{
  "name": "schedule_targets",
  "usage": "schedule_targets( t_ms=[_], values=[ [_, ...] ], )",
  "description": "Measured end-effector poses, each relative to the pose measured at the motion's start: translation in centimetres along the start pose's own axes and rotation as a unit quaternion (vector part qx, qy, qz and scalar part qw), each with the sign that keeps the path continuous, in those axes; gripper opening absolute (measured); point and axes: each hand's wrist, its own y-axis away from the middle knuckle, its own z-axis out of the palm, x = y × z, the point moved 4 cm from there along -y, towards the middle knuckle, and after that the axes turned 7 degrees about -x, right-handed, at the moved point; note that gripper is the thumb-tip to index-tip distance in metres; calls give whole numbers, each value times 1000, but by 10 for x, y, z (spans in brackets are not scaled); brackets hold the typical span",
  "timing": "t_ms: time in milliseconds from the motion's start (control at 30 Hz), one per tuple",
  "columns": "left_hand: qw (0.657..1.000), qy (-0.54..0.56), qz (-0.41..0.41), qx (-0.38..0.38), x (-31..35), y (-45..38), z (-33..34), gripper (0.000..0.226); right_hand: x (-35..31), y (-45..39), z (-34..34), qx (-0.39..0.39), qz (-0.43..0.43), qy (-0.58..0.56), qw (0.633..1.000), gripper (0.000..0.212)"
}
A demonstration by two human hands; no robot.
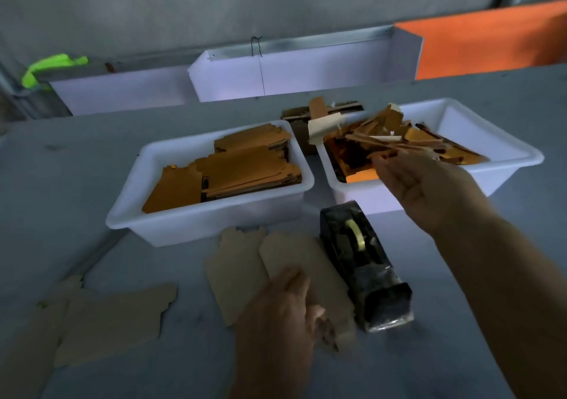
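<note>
Right hand point(429, 184), palm up, fingers loose and holding nothing, reaches over cardboard scraps point(395, 139) in 1 of 2 white tubs point(478, 128). Left hand point(276, 312) rests flat on 2 overlapping cardboard blanks point(291, 254) beside 1 tape dispenser point(362, 260).

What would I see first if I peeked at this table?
Probably the two white tubs: the left tub holds stacked orange card pieces, the right tub a messy heap of scraps, with the right hand over it. In front, the left hand rests on flat card cutouts beside a black tape dispenser.
</note>
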Motion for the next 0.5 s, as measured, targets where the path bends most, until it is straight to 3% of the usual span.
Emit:
schedule_targets(
  t_ms=[100, 200, 300, 400, 500],
  values=[
    [995, -45, 41, -75, -4, 1, 3, 78, 2, 36, 4, -45, -48, 152, 986, 13],
    [990, -93, 69, -76, -5, 4, -3, 69, 16, 86, 4, -108, -28, 228, 967, 18],
    [995, 41, 70, -62, -18, 7, -6, 29, 30, 125, 8, -140, -26, 349, 926, 24],
    [980, 189, 53, 14, -27, 10, -15, 18, 41, 147, 7, -122, -33, 468, 875, 20],
    [979, 193, 57, 39, -20, 17, -14, 20, 52, 150, -3, -103, 6, 475, 874, 7]
  ],
)
